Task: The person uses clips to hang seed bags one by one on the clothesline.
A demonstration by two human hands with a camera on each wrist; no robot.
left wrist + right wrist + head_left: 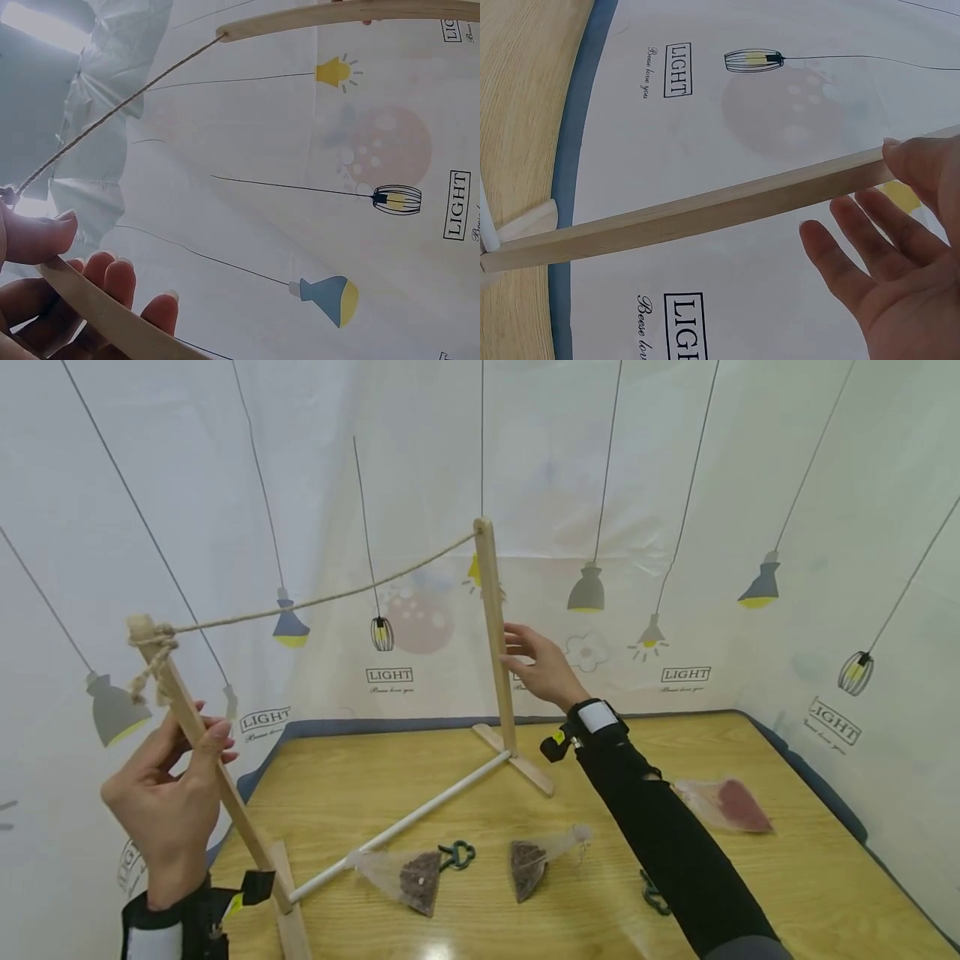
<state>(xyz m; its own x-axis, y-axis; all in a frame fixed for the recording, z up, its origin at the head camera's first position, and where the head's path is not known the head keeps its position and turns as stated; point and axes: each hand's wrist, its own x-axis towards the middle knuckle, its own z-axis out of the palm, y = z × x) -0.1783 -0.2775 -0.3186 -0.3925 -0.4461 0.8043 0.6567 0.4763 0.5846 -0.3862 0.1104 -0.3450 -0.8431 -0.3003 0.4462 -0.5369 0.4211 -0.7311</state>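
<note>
A wooden stand has two upright posts joined at the bottom by a white rod (pixel 420 818), with a cord (pixel 330 597) strung between their tops. My left hand (pixel 168 785) grips the near left post (pixel 240 810) below its knotted cord end, thumb on one side and fingers on the other. At the far right post (pixel 491 602), my right hand (pixel 543 668) holds its edge lightly at mid-height. The right wrist view shows the thumb (pixel 915 161) over that post (pixel 705 217) and the fingertips along its opposite side.
On the wooden table (pixel 360 768) lie two sheer bags of dark contents, one (pixel 420 881) near the rod and another (pixel 528 868) to its right. A pinkish bag (pixel 738 806) lies beyond my right forearm. Green clips (pixel 457 855) lie nearby. Lamp-printed cloth (pixel 555 460) encloses the table.
</note>
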